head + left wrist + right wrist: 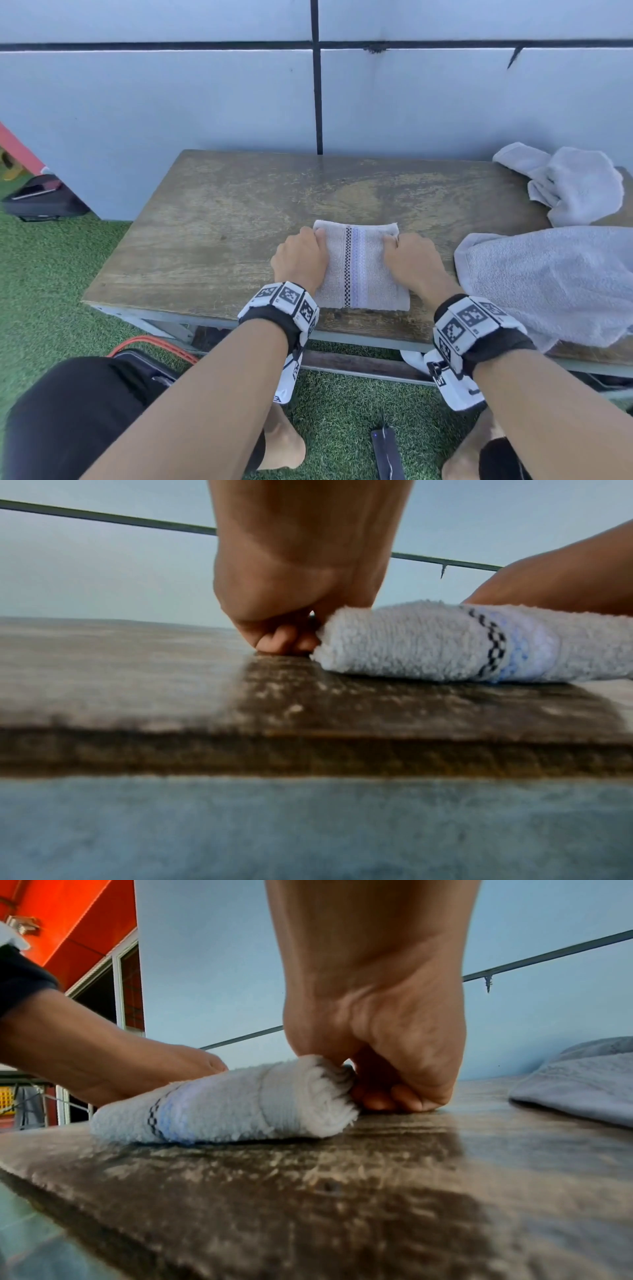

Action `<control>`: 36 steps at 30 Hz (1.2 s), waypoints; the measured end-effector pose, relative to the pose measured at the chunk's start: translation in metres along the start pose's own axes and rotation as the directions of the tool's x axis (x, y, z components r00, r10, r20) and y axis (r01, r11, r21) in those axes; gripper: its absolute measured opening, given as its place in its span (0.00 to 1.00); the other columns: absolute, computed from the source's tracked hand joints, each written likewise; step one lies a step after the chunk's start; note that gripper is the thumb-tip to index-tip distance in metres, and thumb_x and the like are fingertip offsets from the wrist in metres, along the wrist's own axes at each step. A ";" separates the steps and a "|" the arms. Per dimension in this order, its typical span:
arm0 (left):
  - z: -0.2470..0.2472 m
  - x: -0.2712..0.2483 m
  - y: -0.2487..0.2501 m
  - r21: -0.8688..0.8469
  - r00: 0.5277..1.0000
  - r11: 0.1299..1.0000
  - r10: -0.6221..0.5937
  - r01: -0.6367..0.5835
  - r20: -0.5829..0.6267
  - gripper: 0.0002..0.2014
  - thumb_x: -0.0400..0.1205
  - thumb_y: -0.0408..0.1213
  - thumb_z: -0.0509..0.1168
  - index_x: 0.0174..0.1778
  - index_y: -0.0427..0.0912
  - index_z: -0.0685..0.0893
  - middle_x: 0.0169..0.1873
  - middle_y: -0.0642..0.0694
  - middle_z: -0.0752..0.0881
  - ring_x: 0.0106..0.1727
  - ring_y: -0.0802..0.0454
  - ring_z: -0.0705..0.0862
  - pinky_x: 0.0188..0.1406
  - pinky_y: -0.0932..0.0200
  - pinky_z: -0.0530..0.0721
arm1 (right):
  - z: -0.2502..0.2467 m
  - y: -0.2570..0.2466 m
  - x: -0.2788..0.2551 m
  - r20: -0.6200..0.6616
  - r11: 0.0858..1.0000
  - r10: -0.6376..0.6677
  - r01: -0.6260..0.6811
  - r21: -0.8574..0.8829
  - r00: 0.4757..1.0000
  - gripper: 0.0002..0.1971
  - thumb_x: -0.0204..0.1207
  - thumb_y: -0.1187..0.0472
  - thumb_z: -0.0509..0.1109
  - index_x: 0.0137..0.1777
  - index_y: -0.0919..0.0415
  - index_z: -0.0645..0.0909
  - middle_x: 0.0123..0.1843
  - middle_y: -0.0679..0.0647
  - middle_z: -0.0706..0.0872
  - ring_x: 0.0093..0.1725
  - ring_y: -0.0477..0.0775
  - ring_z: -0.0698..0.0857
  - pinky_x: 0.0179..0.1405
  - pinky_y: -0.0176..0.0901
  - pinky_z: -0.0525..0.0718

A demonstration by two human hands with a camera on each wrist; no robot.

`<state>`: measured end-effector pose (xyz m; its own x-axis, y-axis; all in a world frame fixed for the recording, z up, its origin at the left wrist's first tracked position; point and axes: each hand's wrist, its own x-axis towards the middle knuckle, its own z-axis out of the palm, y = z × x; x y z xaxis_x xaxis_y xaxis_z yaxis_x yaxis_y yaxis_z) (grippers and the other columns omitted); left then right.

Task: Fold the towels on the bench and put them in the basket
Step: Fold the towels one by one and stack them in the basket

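- Your forearms fill the near part of the head view, reaching to the surface.
- Your left hand pinches the left edge of the folded towel, its lower fingers curled against the wood.
- Your right hand grips the right edge, bunching the layers.
- That towel lies near the front edge, about mid-surface.
- Its long axis runs away from you, and its checked stripe follows the same line.
- It looks nearly folded; you may yet halve it.
- Still to fold: a crumpled towel just right of it, and a second one at the far right.
- No basket shows in any view, so nothing can be judged as put away.
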<state>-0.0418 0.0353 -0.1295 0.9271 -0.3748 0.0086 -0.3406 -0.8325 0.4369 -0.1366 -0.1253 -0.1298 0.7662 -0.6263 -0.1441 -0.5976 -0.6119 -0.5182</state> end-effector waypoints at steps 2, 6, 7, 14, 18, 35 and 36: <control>-0.003 0.002 -0.001 -0.101 0.998 0.993 -0.049 0.053 0.043 0.20 0.91 0.54 0.46 0.54 0.40 0.72 0.50 0.39 0.85 0.47 0.38 0.81 0.46 0.45 0.78 | -0.006 0.000 -0.003 -0.017 0.996 0.025 -0.024 0.086 1.000 0.19 0.87 0.46 0.57 0.47 0.63 0.72 0.44 0.60 0.81 0.38 0.57 0.79 0.30 0.46 0.71; -0.009 -0.016 -0.002 -0.068 0.957 0.969 0.219 -0.236 -0.193 0.19 0.85 0.56 0.54 0.61 0.44 0.69 0.56 0.43 0.76 0.52 0.46 0.76 0.49 0.49 0.81 | -0.012 0.001 -0.023 -0.233 0.938 -0.333 0.295 -0.182 0.914 0.18 0.85 0.51 0.61 0.69 0.61 0.72 0.69 0.58 0.76 0.68 0.60 0.75 0.64 0.56 0.77; -0.007 -0.023 -0.004 0.027 0.909 0.931 0.362 -0.364 -0.209 0.21 0.84 0.58 0.55 0.62 0.44 0.70 0.57 0.44 0.74 0.53 0.47 0.73 0.51 0.52 0.79 | -0.013 0.001 -0.028 -0.164 0.887 -0.435 0.390 -0.248 0.885 0.21 0.86 0.50 0.60 0.75 0.58 0.71 0.76 0.54 0.74 0.75 0.58 0.71 0.72 0.58 0.72; 0.002 -0.035 -0.033 0.199 0.937 0.920 0.348 -0.338 -0.016 0.29 0.82 0.68 0.54 0.69 0.50 0.66 0.68 0.42 0.66 0.68 0.41 0.67 0.68 0.43 0.72 | -0.019 0.004 -0.049 0.099 0.782 -0.405 0.401 -0.478 0.909 0.20 0.87 0.47 0.51 0.68 0.51 0.80 0.72 0.49 0.77 0.71 0.58 0.74 0.75 0.57 0.66; -0.013 -0.033 -0.026 0.166 0.960 0.964 0.232 -0.206 -0.157 0.25 0.82 0.53 0.65 0.71 0.47 0.66 0.75 0.35 0.64 0.75 0.36 0.65 0.69 0.39 0.73 | -0.034 -0.012 -0.065 0.108 0.772 -0.403 0.401 -0.493 0.909 0.21 0.85 0.50 0.52 0.35 0.56 0.79 0.38 0.50 0.82 0.37 0.52 0.82 0.70 0.58 0.72; 0.024 -0.074 -0.015 0.012 0.953 0.958 0.282 -0.285 0.114 0.29 0.91 0.53 0.36 0.89 0.51 0.43 0.88 0.58 0.40 0.86 0.62 0.34 0.87 0.41 0.40 | 0.019 -0.008 -0.037 0.272 0.853 -0.385 0.453 -0.261 0.882 0.30 0.89 0.42 0.38 0.89 0.47 0.40 0.89 0.37 0.37 0.86 0.37 0.35 0.87 0.57 0.40; 0.024 -0.074 -0.015 0.012 0.954 0.960 0.277 -0.281 0.116 0.29 0.91 0.53 0.36 0.89 0.51 0.43 0.88 0.58 0.40 0.86 0.62 0.34 0.87 0.42 0.40 | 0.020 -0.007 -0.036 0.270 0.852 -0.384 0.452 -0.266 0.883 0.30 0.89 0.43 0.38 0.89 0.48 0.40 0.89 0.38 0.37 0.86 0.38 0.35 0.87 0.57 0.40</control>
<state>-0.1086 0.0658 -0.1587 0.7714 -0.6359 0.0249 -0.5892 -0.6988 0.4057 -0.1554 -0.0886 -0.1374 0.9699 -0.1872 -0.1558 -0.2253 -0.9324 -0.2825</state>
